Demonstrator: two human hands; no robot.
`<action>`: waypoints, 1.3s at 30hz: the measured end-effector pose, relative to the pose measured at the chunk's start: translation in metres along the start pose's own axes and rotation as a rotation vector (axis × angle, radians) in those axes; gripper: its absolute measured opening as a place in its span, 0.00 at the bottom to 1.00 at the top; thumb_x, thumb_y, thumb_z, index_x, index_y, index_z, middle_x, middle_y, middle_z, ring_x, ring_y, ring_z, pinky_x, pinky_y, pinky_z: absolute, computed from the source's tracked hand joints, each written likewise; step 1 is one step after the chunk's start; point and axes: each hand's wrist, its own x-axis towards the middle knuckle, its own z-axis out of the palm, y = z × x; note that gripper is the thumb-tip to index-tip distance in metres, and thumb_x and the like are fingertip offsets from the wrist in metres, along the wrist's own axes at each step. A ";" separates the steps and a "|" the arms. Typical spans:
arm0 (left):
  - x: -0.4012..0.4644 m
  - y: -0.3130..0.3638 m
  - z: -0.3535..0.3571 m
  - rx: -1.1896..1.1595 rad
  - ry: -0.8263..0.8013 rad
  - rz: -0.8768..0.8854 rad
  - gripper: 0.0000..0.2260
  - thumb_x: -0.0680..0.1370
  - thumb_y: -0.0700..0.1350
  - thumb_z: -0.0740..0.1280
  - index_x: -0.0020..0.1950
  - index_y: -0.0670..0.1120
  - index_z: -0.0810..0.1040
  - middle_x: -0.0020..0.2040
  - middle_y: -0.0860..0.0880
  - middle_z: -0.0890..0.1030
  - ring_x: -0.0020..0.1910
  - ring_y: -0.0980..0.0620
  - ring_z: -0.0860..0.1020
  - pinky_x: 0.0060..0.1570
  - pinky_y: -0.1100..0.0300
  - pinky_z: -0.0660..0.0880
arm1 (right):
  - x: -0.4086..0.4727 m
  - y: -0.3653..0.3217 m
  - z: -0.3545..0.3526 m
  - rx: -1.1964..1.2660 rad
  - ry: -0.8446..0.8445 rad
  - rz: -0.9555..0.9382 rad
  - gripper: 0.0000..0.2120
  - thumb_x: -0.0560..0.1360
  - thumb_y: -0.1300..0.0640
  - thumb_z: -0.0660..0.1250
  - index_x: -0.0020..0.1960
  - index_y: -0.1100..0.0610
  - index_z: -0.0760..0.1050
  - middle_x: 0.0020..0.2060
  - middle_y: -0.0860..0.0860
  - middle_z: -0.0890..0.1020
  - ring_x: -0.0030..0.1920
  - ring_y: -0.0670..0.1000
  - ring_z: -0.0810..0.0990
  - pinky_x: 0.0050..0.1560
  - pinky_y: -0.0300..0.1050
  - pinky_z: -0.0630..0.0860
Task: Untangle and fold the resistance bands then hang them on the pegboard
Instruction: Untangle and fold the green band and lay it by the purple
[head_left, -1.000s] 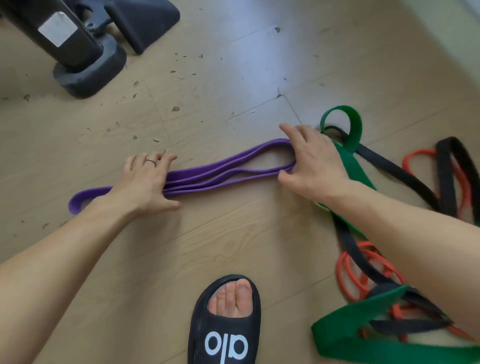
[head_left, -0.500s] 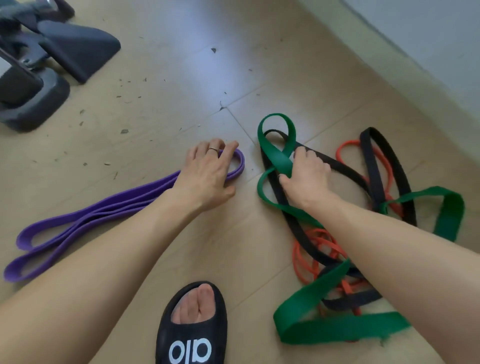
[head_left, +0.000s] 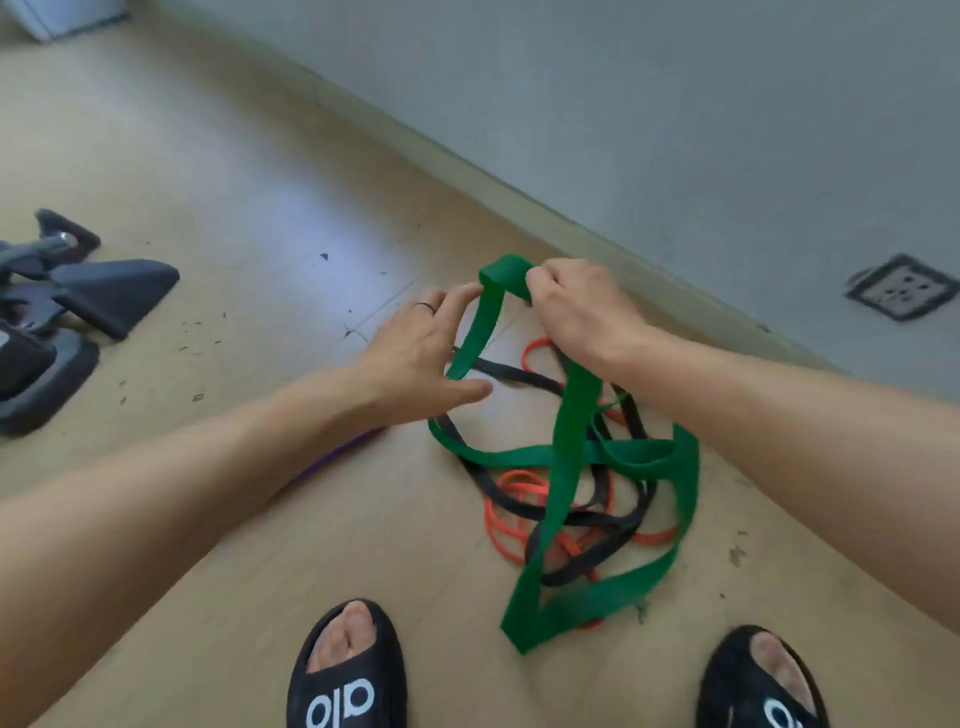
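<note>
Since half a second ago my right hand (head_left: 576, 306) has lifted the green band (head_left: 566, 452) off the floor (head_left: 260, 208), and my left hand (head_left: 426, 348) has left the purple band (head_left: 332, 457) and come across to it. I see my right fingers curled round the top fold of the flat, wide, matte strap, pinching it up near the grey wall (head_left: 675, 104). My left hand is spread, fingertips touching the strap's left side. From that fold the strap hangs long, running down toward my black slippers (head_left: 348, 675), its lower loops lying twisted over a thin black band (head_left: 519, 376) and a thinner orange band (head_left: 514, 525). Only a purple sliver shows under my left forearm.
</note>
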 end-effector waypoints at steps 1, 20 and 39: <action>0.000 0.021 -0.015 -0.030 0.000 0.040 0.42 0.74 0.57 0.74 0.81 0.52 0.54 0.72 0.44 0.68 0.70 0.44 0.68 0.70 0.50 0.67 | -0.011 -0.008 -0.020 0.068 -0.002 -0.002 0.18 0.81 0.52 0.53 0.44 0.58 0.78 0.40 0.55 0.81 0.42 0.59 0.79 0.41 0.51 0.71; -0.087 0.216 -0.078 -0.577 -0.150 0.191 0.42 0.62 0.61 0.78 0.73 0.59 0.64 0.68 0.58 0.76 0.68 0.66 0.72 0.66 0.65 0.67 | -0.207 0.007 -0.183 1.354 -0.157 0.164 0.16 0.82 0.55 0.55 0.50 0.65 0.76 0.35 0.57 0.82 0.37 0.53 0.77 0.47 0.49 0.75; -0.088 0.210 -0.074 -0.708 -0.160 0.223 0.25 0.71 0.43 0.79 0.65 0.48 0.76 0.57 0.44 0.85 0.57 0.48 0.84 0.59 0.53 0.80 | -0.208 -0.006 -0.187 1.367 -0.149 0.079 0.15 0.82 0.54 0.62 0.43 0.61 0.81 0.44 0.57 0.81 0.43 0.53 0.78 0.47 0.50 0.78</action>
